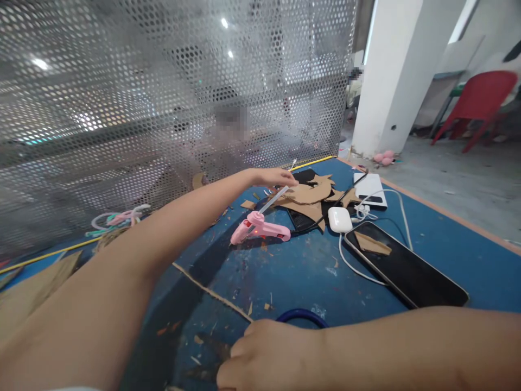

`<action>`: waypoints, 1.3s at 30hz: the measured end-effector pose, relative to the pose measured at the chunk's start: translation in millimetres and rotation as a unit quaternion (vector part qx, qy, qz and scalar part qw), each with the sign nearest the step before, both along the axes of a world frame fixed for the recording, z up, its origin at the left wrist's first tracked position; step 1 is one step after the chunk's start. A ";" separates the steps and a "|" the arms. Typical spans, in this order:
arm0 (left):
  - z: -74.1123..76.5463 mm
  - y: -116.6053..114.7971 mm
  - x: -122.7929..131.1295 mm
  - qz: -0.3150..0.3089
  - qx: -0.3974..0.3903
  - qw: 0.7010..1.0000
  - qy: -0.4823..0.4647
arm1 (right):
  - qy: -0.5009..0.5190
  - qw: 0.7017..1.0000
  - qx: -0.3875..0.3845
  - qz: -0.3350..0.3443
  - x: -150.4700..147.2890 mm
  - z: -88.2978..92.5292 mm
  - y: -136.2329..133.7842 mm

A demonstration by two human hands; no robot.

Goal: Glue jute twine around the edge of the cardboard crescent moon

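Note:
My left arm reaches far across the blue table [285,271]. My left hand [271,177] lies with fingers stretched out over brown cardboard cut-outs [309,194], just above the clear glue stick sticking out of a pink glue gun [260,228]. My right hand [264,355] is at the near edge, closed in a fist. A blue loop [303,316], like a tool handle, curves out from behind its knuckles. A thin cardboard strip [207,290] runs up to that fist. What the fist grips is hidden.
A black tablet [407,266] with a cardboard scrap on it lies at the right, with a white earbud case [340,219], a white cable [401,209] and a white power bank [369,189]. A perforated metal screen [163,98] backs the table. Scraps litter the surface. A red chair [480,103] stands far right.

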State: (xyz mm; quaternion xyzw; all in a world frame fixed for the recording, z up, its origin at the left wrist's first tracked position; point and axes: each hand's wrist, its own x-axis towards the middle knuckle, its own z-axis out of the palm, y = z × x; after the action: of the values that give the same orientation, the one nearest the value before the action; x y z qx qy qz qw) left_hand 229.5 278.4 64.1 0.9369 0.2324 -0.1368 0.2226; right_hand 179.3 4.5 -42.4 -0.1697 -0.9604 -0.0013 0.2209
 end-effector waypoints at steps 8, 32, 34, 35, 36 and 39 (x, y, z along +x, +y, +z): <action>-11.1 14.6 -21.0 0.097 -0.043 0.990 0.094 | -0.011 1.000 -0.003 -0.010 -2.1 2.2 -0.9; -21.1 20.2 -24.6 0.248 -0.123 0.958 -0.074 | -0.048 0.998 -0.028 -0.007 -0.8 9.7 -0.6; -16.0 21.6 -25.6 0.268 -0.154 0.945 -0.110 | -0.030 0.999 -0.018 -0.009 -0.3 7.5 -1.1; -13.7 21.6 -26.0 0.277 -0.171 0.937 -0.127 | -0.016 1.000 -0.010 -0.011 0.1 6.1 -1.3; -11.7 21.1 -26.3 0.284 -0.187 0.929 -0.144 | -0.003 1.000 -0.004 -0.013 0.5 4.8 -1.5; -7.7 17.4 -26.4 0.299 -0.230 0.906 -0.191 | 0.018 1.000 -0.001 -0.012 1.8 2.8 -1.8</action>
State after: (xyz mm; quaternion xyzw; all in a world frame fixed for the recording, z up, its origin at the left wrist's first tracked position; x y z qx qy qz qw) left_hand 203.1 295.8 56.4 0.7546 0.4168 0.0678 0.5022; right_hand 181.1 2.8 -39.6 -0.1815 -0.9542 0.0001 0.2377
